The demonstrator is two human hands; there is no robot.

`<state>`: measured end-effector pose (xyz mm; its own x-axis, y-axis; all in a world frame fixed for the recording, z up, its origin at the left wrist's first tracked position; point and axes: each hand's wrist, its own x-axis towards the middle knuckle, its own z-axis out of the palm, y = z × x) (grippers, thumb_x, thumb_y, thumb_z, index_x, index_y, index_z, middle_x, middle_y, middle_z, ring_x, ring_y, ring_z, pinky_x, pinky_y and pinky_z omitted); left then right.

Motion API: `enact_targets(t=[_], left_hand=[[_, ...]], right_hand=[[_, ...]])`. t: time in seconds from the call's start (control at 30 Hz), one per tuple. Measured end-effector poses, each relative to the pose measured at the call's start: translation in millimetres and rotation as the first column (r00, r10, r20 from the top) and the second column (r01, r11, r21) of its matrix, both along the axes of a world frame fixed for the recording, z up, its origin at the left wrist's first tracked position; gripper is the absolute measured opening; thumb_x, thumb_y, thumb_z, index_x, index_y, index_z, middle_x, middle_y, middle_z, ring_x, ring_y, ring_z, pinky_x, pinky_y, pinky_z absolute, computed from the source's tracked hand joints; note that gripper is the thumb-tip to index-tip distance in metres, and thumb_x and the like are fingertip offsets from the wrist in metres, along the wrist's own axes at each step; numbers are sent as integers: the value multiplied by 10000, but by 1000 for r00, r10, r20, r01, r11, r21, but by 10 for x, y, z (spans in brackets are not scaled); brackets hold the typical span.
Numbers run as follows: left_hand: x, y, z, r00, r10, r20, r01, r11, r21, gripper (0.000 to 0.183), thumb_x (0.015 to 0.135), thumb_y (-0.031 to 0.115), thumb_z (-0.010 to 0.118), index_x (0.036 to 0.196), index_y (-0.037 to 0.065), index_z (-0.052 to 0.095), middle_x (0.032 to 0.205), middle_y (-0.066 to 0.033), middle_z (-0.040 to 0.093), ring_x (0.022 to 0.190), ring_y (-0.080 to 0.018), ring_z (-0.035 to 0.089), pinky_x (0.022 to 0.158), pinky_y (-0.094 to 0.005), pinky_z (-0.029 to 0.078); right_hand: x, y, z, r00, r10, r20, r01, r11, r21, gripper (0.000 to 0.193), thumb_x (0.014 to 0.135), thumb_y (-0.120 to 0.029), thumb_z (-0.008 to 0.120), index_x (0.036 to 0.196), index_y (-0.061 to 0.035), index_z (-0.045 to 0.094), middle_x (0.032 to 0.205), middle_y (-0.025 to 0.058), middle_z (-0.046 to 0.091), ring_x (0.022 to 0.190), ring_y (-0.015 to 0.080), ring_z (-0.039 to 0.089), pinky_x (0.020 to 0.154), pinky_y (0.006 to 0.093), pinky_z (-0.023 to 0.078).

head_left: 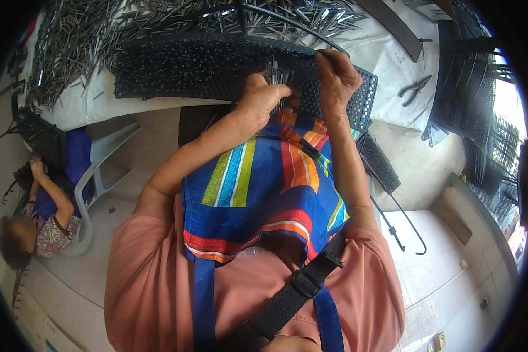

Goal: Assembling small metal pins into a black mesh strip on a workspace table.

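Note:
My left hand (259, 101) is closed around a small bunch of thin metal pins (275, 71) that stick up past its thumb. It is over the near edge of a long black perforated panel (361, 100). Dark pins stand close together in the panel's left part, while rows of bare holes show toward its right end. My right hand (338, 81) is above that right part, fingers bent and pressed together. Whatever they pinch is too small to make out.
Loose metal pins (85, 44) lie heaped on the white-covered table behind the panel. Black-handled pliers (414, 91) rest at the right. Black racks (469, 88) stand farther right. At the left a person (47, 217) sits by a grey plastic chair (91, 193). A striped apron (258, 182) covers my lap.

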<state>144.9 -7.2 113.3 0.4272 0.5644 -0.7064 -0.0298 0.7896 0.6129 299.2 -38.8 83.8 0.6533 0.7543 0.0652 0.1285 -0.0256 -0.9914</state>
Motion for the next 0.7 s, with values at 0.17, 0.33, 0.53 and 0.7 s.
enact_targets(t=[0.17, 0.33, 0.53, 0.7], left_hand=[[-44, 19, -22, 1000, -24, -2, 24, 1000, -2, 127, 779, -3, 600, 886, -10, 667, 810, -124, 694, 672, -216, 680, 556, -309, 552], [-18, 27, -16, 998, 59, 7, -59, 998, -24, 94, 743, -41, 616, 827, -8, 642, 728, -108, 671, 582, -196, 656, 461, -280, 511], [-28, 49, -5, 998, 62, -1, -62, 996, -57, 94, 739, -41, 625, 825, -6, 638, 716, -107, 666, 572, -198, 652, 452, -274, 503], [-7, 48, 26, 997, 76, 20, -73, 991, -109, 83, 746, -26, 617, 824, -5, 637, 717, -110, 666, 571, -202, 649, 465, -287, 501]], right_hand=[[-35, 67, -14, 977, 37, 208, -43, 999, 25, 85, 758, -3, 701, 835, -20, 671, 694, 25, 584, 615, 65, 510, 562, 215, 403], [-44, 93, 24, 958, 35, 285, -48, 998, 39, 94, 746, -6, 707, 832, -25, 675, 688, 41, 587, 603, 89, 528, 560, 226, 417], [-66, 87, 50, 903, 55, 426, -51, 998, -22, 114, 725, -21, 721, 831, -45, 685, 704, 69, 605, 608, 152, 579, 572, 257, 448], [-102, 108, 30, 811, 120, 573, -52, 990, -133, 116, 710, -64, 729, 818, -75, 689, 730, 83, 623, 645, 252, 622, 589, 304, 477]])
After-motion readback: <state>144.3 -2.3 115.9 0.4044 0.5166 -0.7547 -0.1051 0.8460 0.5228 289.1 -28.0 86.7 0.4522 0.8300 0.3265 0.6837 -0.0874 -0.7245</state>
